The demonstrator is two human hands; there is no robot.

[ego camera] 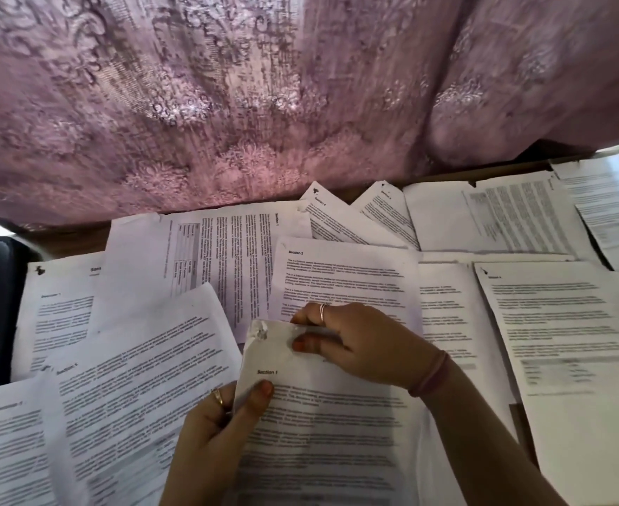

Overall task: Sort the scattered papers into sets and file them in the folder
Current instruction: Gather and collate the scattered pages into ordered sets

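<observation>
Mostly unsorted: loose papers (337,279) spread frame-wide, no folder visible. Left hand (213,429) and right hand (359,345) both pinch "Section 1" sheet (322,432), centre-bottom. Filing not begun.
</observation>
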